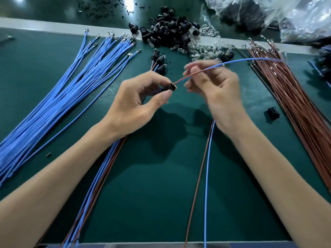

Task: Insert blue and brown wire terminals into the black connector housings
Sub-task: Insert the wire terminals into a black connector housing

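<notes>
My left hand pinches a small black connector housing between thumb and fingers above the green mat. A brown wire runs from the housing up to the right, through the curled fingers of my right hand, which is blurred. A blue wire continues from those fingers toward the right. A brown and a blue wire hang down from under my right hand to the near edge.
Loose blue wires fan out on the left; brown wires lie on the right. Black housings and clear bulbs are piled at the back. Finished wire pairs lie under my left forearm. One stray housing sits right.
</notes>
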Motion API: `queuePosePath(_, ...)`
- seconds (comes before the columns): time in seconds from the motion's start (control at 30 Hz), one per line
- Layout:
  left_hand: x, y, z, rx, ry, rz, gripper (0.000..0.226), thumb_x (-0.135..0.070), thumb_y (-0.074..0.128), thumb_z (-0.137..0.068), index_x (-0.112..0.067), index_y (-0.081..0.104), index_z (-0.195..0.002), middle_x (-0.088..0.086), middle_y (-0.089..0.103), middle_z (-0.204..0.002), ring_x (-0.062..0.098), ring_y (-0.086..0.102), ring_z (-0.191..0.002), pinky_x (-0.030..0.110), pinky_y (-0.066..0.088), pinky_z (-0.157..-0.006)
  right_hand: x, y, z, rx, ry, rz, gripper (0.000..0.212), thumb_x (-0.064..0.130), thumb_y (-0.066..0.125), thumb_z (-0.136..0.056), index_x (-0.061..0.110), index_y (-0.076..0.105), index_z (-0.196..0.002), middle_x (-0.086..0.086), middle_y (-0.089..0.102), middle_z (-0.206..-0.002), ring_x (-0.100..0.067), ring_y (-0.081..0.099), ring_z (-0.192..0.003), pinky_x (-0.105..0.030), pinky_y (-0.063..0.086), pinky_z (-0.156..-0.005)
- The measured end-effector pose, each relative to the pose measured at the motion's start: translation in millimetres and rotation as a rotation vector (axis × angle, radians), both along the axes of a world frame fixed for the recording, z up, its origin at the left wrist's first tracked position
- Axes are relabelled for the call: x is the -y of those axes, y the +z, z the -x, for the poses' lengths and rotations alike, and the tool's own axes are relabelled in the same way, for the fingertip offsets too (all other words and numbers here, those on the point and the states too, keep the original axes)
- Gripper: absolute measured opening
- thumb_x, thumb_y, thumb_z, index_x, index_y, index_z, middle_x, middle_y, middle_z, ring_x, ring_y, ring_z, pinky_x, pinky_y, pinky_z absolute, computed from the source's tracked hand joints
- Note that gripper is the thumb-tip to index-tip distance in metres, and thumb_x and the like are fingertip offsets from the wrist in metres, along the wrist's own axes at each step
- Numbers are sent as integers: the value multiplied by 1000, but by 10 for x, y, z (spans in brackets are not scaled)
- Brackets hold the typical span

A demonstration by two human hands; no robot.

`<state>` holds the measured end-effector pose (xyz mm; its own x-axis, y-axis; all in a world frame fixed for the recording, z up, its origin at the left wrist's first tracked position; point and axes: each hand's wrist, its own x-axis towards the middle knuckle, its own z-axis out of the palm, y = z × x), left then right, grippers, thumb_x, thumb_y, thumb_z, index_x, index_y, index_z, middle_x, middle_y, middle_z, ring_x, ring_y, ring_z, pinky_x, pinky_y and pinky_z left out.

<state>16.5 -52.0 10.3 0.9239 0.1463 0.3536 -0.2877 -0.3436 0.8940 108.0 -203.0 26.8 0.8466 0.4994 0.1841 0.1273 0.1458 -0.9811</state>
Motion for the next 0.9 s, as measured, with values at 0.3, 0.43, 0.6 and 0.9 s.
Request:
queuePosePath(0.3,5,-22,15,39,184,-38,14,-16,63,-88,-25,59,-98,6,69,-89,13,69,-71,39,57,-75,9,-21,-22,-76,-87,-131,14,6,44,-100,11,46,-86,-1,70,-71,-17,69,-63,-21,52,-59)
queuePosePath(0.43,-2,-29,9,59,214,-107,19,-16,67,-87,-27,60,-100,-6,68,-88,10,67,-70,36,57,-72,15,-35,-21,-28,-63,-181,14,2,60,-88,11,49,-88,-1,70,-76,-17,69,-67,-20,52,-64)
queuePosePath(0.6,-7,-19,5,70,228,-119,21,-19,69,-86,-30,60,-102,-11,68,-91,12,67,-72,37,57,-72,27,-13,-46,-15,-90,-223,11,4,59,-88,12,51,-89,1,70,-74,-15,68,-65,-21,51,-63)
queuePosePath(0.9,-32,-4,2,63,191,-124,19,-19,68,-86,-19,62,-103,-11,66,-90,9,66,-75,26,55,-74,11,-14,-39,-71,-136,-272,10,2,58,-89,9,52,-90,2,68,-72,-12,65,-62,-20,50,-63)
